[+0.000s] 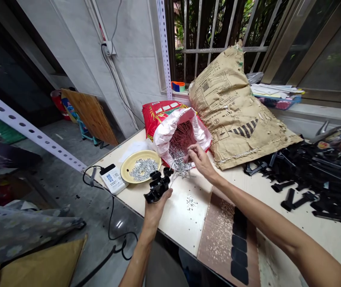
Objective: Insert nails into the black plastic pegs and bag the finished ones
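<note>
My left hand [155, 207] is closed around a black plastic clamp part [157, 185], held above the table's near edge. My right hand [199, 158] reaches into a spill of thin metal pins [180, 163] at the mouth of a red and white bag [173, 127], its fingers pinched together on some of the pins. A yellow plate [128, 164] with small silver metal pieces lies just left of the bag.
A torn brown paper sack [233, 107] leans behind the bag. A heap of black plastic parts [316, 175] covers the table's right side. A white power adapter [112, 178] with cable lies by the plate. Small silver bits [191, 202] dot the tabletop [179, 223].
</note>
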`<state>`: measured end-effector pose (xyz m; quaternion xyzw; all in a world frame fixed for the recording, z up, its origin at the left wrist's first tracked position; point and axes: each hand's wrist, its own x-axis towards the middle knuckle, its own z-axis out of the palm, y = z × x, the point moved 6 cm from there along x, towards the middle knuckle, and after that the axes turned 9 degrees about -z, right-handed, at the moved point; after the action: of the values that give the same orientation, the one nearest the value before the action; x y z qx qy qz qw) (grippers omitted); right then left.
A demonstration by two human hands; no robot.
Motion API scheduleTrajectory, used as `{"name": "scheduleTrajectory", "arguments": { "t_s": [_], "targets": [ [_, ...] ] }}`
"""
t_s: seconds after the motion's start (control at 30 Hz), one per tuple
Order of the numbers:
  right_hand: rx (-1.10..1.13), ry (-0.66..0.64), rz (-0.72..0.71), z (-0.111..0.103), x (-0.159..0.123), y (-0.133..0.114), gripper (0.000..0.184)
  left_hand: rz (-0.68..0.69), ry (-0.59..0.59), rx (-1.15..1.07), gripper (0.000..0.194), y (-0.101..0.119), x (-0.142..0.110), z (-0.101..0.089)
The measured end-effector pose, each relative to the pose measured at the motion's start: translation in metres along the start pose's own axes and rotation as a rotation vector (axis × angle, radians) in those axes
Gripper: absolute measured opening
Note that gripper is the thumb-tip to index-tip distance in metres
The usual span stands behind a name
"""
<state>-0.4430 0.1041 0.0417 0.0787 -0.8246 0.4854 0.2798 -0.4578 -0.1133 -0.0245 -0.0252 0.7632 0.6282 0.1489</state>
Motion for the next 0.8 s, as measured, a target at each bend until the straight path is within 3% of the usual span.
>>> {"name": "scheduleTrajectory", "arguments": {
  "t_s": [0.07,0.23,0.43,0.5,0.6,0.7,0.8],
  "targets": [
    [-0.001,-0.148,-0.059,-0.008,0.008,-0.024,0.031,-0.012,-0.018,0.010,0.039,-0.002,0.004,0.003],
    [-0.336,-0.548,-0.352,-0.002,0.014,-0.076,0.014,0.073,-0.067,0.117,0.040,0.007,0.003,0.014],
    [-0.338,-0.836,-0.311,0.015,0.017,-0.092,0.024,0.202,-0.117,0.142,0.034,0.025,-0.008,0.024],
    [-0.239,-0.855,-0.315,0.014,0.021,-0.099,0.036,0.161,-0.128,0.122,0.035,0.023,-0.008,0.024],
    [-0.156,-0.666,-0.287,-0.003,0.031,-0.094,0.042,0.048,-0.116,0.032,0.037,0.013,-0.007,0.018],
    [-0.320,-0.472,-0.125,-0.014,0.024,-0.054,0.018,0.008,-0.102,-0.087,0.041,0.007,-0.008,0.011],
    [-0.575,-0.524,0.085,0.004,-0.011,0.001,0.007,0.004,-0.074,-0.102,0.039,0.005,-0.011,0.012]
  ]
}}
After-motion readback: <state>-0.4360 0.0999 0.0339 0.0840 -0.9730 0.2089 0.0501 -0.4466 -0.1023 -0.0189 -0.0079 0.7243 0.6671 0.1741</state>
